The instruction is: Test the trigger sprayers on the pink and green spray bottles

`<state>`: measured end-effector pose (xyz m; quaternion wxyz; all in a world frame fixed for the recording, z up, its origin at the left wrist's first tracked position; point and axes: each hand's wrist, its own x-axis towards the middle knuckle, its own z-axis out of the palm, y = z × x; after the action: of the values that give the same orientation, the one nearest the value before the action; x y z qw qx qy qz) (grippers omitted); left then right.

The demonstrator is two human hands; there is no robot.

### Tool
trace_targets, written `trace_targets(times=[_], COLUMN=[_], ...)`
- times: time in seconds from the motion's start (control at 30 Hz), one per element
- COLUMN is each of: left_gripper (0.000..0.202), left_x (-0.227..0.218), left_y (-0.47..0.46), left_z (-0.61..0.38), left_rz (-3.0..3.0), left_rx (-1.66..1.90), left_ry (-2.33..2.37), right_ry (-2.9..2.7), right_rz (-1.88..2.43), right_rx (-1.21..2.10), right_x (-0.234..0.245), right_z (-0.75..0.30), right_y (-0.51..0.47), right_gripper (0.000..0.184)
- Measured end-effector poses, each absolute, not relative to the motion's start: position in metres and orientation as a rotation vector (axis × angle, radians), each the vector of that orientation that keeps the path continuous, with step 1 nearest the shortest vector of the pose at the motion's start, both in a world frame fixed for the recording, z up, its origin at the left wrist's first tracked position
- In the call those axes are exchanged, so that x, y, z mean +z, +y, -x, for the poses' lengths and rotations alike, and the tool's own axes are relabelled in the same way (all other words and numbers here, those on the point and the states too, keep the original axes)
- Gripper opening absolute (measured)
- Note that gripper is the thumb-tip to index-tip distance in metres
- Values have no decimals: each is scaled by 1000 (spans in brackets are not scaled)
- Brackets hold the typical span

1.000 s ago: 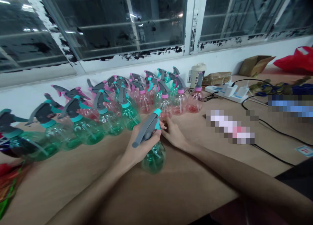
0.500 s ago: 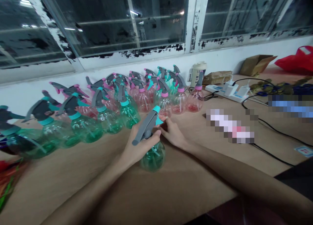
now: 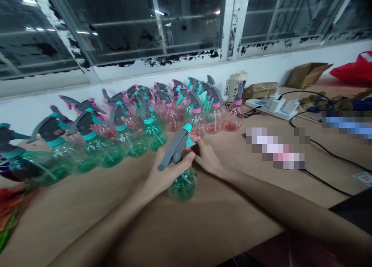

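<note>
A green spray bottle (image 3: 183,183) with a grey trigger head and teal nozzle stands on the wooden table (image 3: 203,228) in front of me. My left hand (image 3: 164,174) is wrapped round its neck below the trigger. My right hand (image 3: 206,158) is at the teal nozzle tip, fingers pinched on it. Behind stand several green spray bottles (image 3: 101,150) at the left and several pink spray bottles (image 3: 213,121) toward the window wall.
A white power strip (image 3: 271,106) with plugged chargers and black cables lies at the right. A white cup (image 3: 234,85), a brown box (image 3: 308,73) and a red bag (image 3: 354,69) sit along the wall. Colourful packaging lies at the table's left edge (image 3: 8,216).
The view has shifted slightly. Both hands stay on the green spray bottle, which sits a little nearer to the row of bottles.
</note>
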<state>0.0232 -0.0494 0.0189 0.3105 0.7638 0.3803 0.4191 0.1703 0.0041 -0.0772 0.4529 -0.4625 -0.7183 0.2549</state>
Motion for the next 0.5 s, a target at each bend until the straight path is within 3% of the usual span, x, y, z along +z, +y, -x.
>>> trace_targets(times=[0.3,0.5], left_gripper=[8,12], left_x=[21,18], left_y=[-51,-48], left_z=[-21,-22], left_rz=[-2103,-2038], left_rx=[1144,1130], left_ry=[1055,1050], right_ry=[-1890,-2099], right_rz=[1193,1078], right_rx=[540,367], right_x=[-76,-85], right_z=[-169,-168], right_y=[1,7], right_gripper=[13,20])
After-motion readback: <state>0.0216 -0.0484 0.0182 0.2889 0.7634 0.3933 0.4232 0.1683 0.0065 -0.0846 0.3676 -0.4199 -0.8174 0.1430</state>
